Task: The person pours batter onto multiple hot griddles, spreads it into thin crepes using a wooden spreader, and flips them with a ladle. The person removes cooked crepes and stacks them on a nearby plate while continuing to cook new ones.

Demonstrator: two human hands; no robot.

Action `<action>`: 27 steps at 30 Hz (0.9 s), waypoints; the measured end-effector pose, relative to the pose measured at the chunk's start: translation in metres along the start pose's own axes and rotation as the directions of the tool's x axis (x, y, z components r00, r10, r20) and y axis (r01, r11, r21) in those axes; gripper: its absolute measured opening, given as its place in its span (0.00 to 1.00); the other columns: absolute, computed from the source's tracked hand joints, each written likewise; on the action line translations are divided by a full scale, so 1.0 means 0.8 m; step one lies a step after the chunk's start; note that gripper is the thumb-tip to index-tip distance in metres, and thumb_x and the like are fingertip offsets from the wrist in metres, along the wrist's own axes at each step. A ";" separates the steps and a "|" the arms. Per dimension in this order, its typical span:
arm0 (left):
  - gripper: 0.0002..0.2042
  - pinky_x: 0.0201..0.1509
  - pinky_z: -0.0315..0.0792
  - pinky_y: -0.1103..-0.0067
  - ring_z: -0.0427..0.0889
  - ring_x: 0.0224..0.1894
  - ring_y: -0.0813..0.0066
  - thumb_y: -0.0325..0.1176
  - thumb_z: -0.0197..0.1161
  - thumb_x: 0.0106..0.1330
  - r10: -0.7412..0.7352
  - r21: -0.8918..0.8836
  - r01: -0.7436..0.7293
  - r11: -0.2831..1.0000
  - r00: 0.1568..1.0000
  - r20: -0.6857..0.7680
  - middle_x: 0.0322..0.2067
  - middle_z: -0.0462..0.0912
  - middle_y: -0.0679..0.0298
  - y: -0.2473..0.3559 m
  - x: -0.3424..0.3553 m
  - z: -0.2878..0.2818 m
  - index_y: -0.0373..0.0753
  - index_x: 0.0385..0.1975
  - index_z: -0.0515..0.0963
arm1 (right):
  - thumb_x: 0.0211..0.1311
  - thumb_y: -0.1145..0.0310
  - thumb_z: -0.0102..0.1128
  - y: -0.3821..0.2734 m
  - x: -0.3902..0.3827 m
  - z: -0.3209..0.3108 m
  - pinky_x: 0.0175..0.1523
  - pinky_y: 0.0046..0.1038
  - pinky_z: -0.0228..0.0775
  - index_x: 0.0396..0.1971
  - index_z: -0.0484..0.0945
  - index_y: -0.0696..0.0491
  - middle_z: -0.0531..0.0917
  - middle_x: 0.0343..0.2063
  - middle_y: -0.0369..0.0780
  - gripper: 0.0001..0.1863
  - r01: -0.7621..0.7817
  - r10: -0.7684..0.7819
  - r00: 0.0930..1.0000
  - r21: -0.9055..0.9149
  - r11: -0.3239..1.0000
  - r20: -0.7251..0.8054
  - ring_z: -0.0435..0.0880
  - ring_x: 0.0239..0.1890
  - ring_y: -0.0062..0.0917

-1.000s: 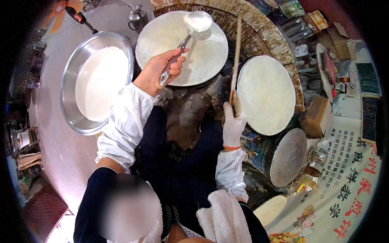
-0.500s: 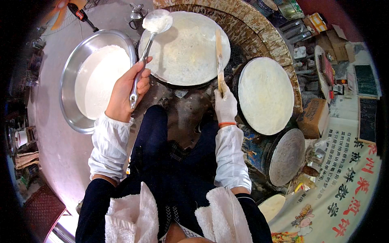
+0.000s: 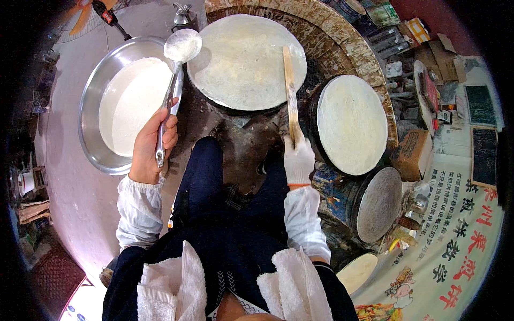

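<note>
My left hand is bare and wrapped round the handle of a metal ladle. Whitish batter coats the ladle's bowl, which is between the steel basin and the large round griddle. White batter partly fills that basin. In a white glove, my right hand grips a flat wooden spatula. Its far end lies over the right side of the large griddle, whose top is covered by a thin, pale layer of batter.
A second griddle with a pale round sheet stands right of my right hand. Nearer me is a bare grey griddle, then another pale round. A curved, stained wall borders the griddles. A metal pot stands behind the basin.
My left hand has drawn the ladle left and toward me, from over the large griddle to the basin's rim. My right hand has pulled the spatula slightly toward me.
</note>
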State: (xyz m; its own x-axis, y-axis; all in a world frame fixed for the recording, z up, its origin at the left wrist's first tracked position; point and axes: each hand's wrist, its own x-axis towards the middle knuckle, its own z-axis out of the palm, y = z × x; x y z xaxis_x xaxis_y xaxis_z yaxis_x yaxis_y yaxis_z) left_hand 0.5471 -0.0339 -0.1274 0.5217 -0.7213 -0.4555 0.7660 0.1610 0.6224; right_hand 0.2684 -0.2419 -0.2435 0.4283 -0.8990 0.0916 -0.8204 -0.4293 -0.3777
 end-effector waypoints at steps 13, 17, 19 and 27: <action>0.19 0.17 0.61 0.88 0.64 0.17 0.87 0.34 0.48 0.79 -0.013 -0.031 0.013 0.999 1.000 -0.015 0.24 0.72 0.69 -0.001 -0.015 -0.012 0.32 0.64 0.65 | 0.65 0.55 0.59 0.029 -0.008 0.017 0.44 0.46 0.76 0.58 0.77 0.46 0.83 0.35 0.51 0.24 -0.097 0.099 0.995 0.098 0.990 -0.009 0.84 0.36 0.49; 0.20 0.16 0.64 0.88 0.65 0.16 0.87 0.33 0.46 0.80 -0.043 -0.047 0.042 0.998 0.999 -0.013 0.25 0.68 0.68 -0.003 -0.016 -0.019 0.32 0.67 0.61 | 0.66 0.59 0.60 0.020 -0.036 0.017 0.47 0.43 0.76 0.62 0.75 0.48 0.84 0.40 0.52 0.26 -0.092 0.089 0.996 0.317 0.944 0.025 0.85 0.41 0.47; 0.19 0.17 0.62 0.88 0.64 0.16 0.87 0.33 0.47 0.79 -0.040 -0.039 0.039 0.998 0.999 -0.008 0.25 0.70 0.68 -0.005 -0.015 -0.020 0.32 0.65 0.63 | 0.65 0.62 0.62 0.008 -0.040 0.014 0.46 0.42 0.76 0.62 0.75 0.48 0.85 0.39 0.50 0.25 -0.055 0.052 0.998 0.425 0.903 0.019 0.85 0.40 0.46; 0.20 0.16 0.63 0.87 0.65 0.17 0.86 0.33 0.47 0.79 -0.020 -0.038 0.020 0.999 1.000 0.017 0.25 0.71 0.68 -0.005 -0.015 -0.019 0.31 0.66 0.63 | 0.66 0.54 0.59 0.000 0.033 0.004 0.36 0.48 0.77 0.66 0.70 0.39 0.82 0.34 0.49 0.28 -0.033 0.032 0.999 -0.039 0.999 -0.012 0.84 0.32 0.48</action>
State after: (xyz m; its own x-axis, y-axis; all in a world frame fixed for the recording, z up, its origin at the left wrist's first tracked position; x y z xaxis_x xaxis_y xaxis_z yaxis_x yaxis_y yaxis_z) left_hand 0.5434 -0.0161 -0.1343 0.5001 -0.7356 -0.4569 0.7903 0.1721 0.5881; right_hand 0.2812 -0.2652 -0.2440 0.3970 -0.9133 0.0907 -0.8482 -0.4029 -0.3438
